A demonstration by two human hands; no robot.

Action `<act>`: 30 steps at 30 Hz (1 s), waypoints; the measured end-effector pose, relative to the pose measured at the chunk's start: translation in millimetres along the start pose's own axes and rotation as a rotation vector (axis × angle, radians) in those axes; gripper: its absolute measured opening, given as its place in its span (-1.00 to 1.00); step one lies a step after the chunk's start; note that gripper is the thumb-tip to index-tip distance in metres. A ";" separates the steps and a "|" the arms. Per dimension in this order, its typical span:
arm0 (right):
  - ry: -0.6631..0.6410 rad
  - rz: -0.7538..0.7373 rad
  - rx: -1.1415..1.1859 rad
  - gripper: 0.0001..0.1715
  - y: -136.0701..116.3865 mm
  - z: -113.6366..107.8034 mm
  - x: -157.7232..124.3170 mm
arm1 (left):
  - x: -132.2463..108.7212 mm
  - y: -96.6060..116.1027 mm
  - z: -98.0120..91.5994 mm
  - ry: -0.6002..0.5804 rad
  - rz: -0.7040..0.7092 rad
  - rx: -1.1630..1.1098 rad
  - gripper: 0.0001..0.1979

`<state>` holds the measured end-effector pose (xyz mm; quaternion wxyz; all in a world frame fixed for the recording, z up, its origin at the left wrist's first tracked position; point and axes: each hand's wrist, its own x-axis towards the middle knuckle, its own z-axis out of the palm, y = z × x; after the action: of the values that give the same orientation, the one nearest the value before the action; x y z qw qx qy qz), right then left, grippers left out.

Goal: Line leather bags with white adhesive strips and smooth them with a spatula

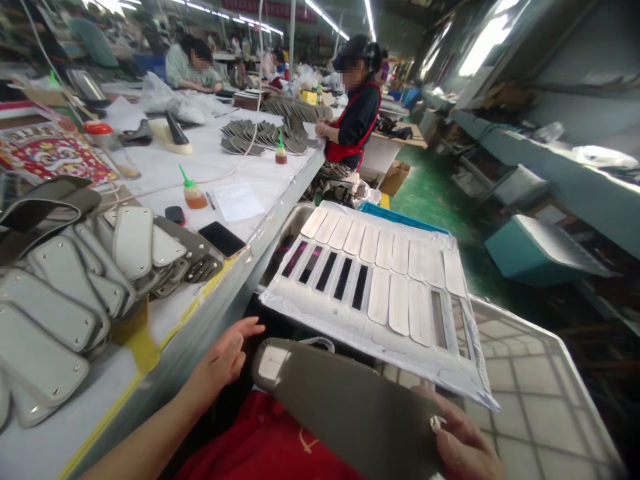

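My right hand [463,443] grips one end of a long olive-grey leather piece [345,407] that lies across my lap over a red apron [260,443]. A pale patch sits at its far, rounded end. My left hand [227,357] hovers open beside that end, fingers stretched toward it, near the table's edge. Just beyond stands a white sheet [380,293] carrying rows of pale oblong stickers, several of them peeled off to leave dark slots.
A pile of grey leather pieces [75,280] covers the white table at left, with a black phone [221,238], a glue bottle [193,193] and a paper note. A white wire rack [540,400] stands at right. A person in a red apron [353,110] works farther along the table.
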<state>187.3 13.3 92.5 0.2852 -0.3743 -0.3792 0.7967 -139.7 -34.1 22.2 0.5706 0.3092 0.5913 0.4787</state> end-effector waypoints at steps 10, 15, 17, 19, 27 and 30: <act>0.035 0.105 -0.516 -0.74 25.9 -27.3 22.4 | -28.7 -4.8 0.0 -0.156 -0.311 -0.383 -0.81; 0.199 0.095 -0.474 -0.68 43.5 -46.8 29.9 | -4.4 -1.7 -3.0 -0.138 -0.290 -0.125 -0.79; 0.275 0.094 -0.469 -0.66 48.5 -52.4 34.2 | 2.6 -3.2 -3.0 -0.110 -0.254 0.132 -0.75; 0.339 0.095 -0.482 -0.63 52.9 -57.2 38.6 | 8.0 -5.6 -2.6 -0.082 -0.226 0.358 -0.70; 0.394 0.121 -0.581 -0.62 58.4 -63.8 47.4 | 23.6 -13.9 -3.0 -0.052 -0.280 0.498 -0.65; 0.384 0.136 -0.585 -0.61 57.2 -61.8 48.9 | 26.6 -13.9 -4.4 -0.052 -0.300 0.498 -0.64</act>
<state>200.5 42.1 0.5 0.1783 -0.6075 -0.5049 0.5867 -145.6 -15.6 -1.2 0.5568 0.3610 0.7148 0.2209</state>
